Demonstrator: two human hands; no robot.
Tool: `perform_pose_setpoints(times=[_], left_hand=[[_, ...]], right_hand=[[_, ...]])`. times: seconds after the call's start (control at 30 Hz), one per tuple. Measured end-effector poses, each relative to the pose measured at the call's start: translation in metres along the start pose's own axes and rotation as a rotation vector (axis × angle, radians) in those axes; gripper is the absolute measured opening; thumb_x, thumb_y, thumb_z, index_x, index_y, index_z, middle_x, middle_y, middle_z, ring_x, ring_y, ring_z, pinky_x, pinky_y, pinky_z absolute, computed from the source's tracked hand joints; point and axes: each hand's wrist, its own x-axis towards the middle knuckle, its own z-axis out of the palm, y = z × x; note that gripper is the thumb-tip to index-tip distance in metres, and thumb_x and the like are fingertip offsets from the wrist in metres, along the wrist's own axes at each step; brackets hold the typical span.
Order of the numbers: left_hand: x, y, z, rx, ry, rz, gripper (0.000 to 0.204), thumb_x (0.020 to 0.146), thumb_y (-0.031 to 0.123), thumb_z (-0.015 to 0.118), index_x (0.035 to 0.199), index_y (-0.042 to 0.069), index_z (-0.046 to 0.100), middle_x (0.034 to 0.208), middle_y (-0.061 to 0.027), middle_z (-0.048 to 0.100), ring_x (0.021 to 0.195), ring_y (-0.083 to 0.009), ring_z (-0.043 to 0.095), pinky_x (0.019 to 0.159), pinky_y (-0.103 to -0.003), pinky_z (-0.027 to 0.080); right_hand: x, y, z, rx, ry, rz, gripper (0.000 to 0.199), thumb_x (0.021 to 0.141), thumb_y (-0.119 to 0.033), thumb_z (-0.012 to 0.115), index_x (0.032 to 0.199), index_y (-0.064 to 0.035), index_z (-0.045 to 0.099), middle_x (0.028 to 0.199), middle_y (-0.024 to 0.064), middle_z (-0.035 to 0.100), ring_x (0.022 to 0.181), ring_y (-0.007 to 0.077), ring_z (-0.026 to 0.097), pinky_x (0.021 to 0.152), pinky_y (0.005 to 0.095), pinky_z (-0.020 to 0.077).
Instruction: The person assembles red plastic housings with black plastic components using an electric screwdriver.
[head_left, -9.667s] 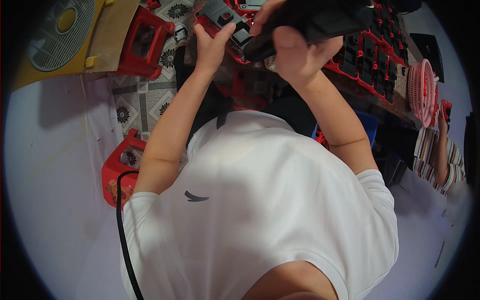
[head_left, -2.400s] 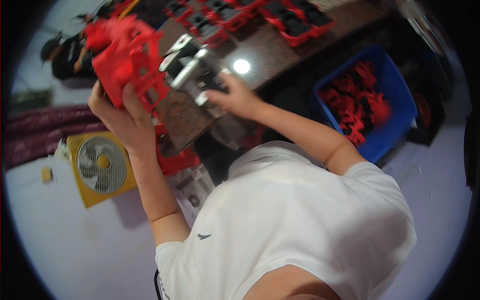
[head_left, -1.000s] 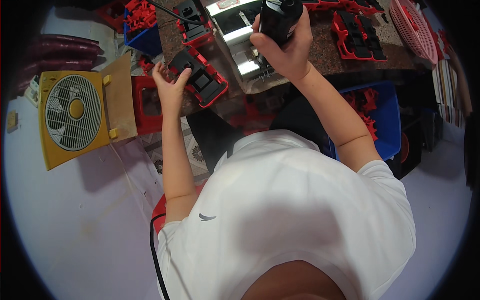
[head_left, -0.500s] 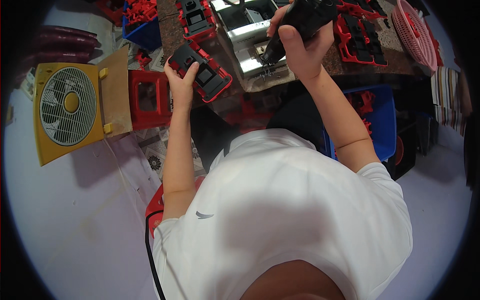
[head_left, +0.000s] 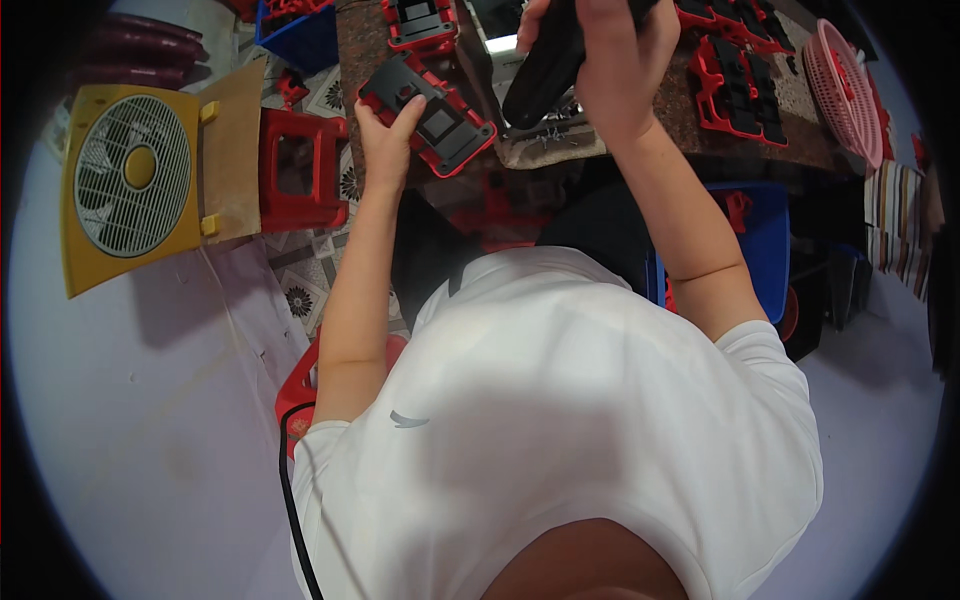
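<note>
My left hand (head_left: pixel 388 135) grips the near edge of a flat red and black plastic part (head_left: pixel 428 112) that rests on the dark workbench (head_left: pixel 560 150). Over the bench, to the right of that part, my right hand (head_left: pixel 612 62) is closed around a black power tool (head_left: pixel 545 68). The tool points down at the bench top. Its tip is hidden behind its own body. My white shirt fills the lower half of the view.
More red and black parts (head_left: pixel 735 75) lie on the bench at the right, beside a pink basket (head_left: pixel 845 85). A yellow box fan (head_left: pixel 130 175) and a red stool (head_left: pixel 295 170) stand at the left. A blue bin (head_left: pixel 765 245) sits under the bench.
My left hand has slid the red and black part a little nearer on the bench. My right hand has brought the black tool lower and to the left, closer to the part.
</note>
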Motion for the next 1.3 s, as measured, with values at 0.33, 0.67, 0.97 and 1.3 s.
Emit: perform_pose_setpoints(times=[0.33,0.67,0.97,1.3], left_hand=[[-0.018,0.014,0.007,0.513,0.298,0.259,0.074,0.075,0.021,0.082,0.132,0.001,0.039,0.118,-0.0169,0.055,0.119,-0.0258,0.050,0.102,-0.038,0.038],[-0.056,0.011,0.026,1.012,-0.276,0.870,0.050,0.079,0.022,0.073,0.123,0.005,0.059,0.135,-0.0125,0.055,0.130,-0.0297,0.046,0.109,-0.056,0.031],[-0.034,0.039,0.009,0.743,0.093,0.711,0.075,0.074,0.029,0.081,0.134,0.004,0.043,0.138,-0.0203,0.048,0.134,-0.0329,0.041,0.112,-0.045,0.028],[0.002,-0.001,-0.004,-0.084,-0.077,0.062,0.067,0.077,0.017,0.078,0.127,0.002,0.035,0.119,-0.0112,0.053,0.108,-0.0186,0.055,0.096,-0.033,0.045]], right_hand=[[-0.012,0.007,0.017,-0.057,0.046,-0.062,0.043,0.089,-0.041,0.068,0.097,-0.0015,0.052,0.073,0.0079,0.061,0.055,0.0132,0.059,0.050,0.0261,0.0502],[-0.013,0.011,0.006,-0.017,0.085,-0.046,0.049,0.091,-0.040,0.066,0.114,-0.0017,0.046,0.079,0.0099,0.061,0.061,0.0153,0.061,0.053,0.0277,0.0529],[-0.015,0.013,0.011,-0.001,0.081,-0.071,0.040,0.092,-0.038,0.065,0.101,-0.0013,0.051,0.076,0.0095,0.061,0.059,0.0139,0.060,0.051,0.0280,0.0522],[-0.010,0.019,0.020,-0.103,-0.045,-0.091,0.037,0.092,-0.036,0.066,0.095,-0.0022,0.051,0.074,0.0074,0.060,0.055,0.0120,0.057,0.048,0.0253,0.0487]])
